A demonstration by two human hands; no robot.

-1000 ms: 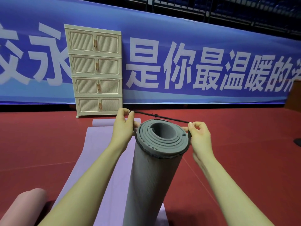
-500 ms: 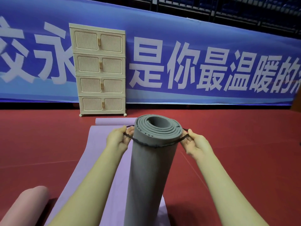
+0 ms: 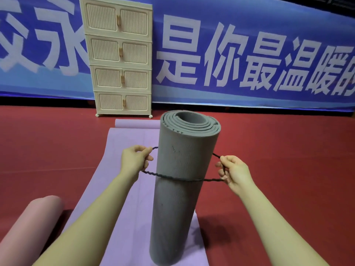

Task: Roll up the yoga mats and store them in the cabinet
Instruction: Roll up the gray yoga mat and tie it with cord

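A rolled grey yoga mat (image 3: 180, 204) stands upright on end in front of me, on a flat purple mat (image 3: 132, 189). A black twisted cord loop (image 3: 178, 178) circles the grey roll about a third of the way down. My left hand (image 3: 134, 162) pinches the cord on the roll's left side. My right hand (image 3: 233, 172) pinches it on the right side, stretching the loop wide. A rolled pink mat (image 3: 28, 225) lies at the lower left. The cream cabinet (image 3: 119, 58) stands against the banner, all its doors closed.
The purple mat's far end (image 3: 137, 123) is curled just before the cabinet. Red floor (image 3: 288, 154) spreads on both sides. A blue banner (image 3: 240, 60) with white characters runs along the back.
Both hands have pulled the cord loop from the grey roll's top rim down over it to about a third of its height. My view has tilted downward and closer.
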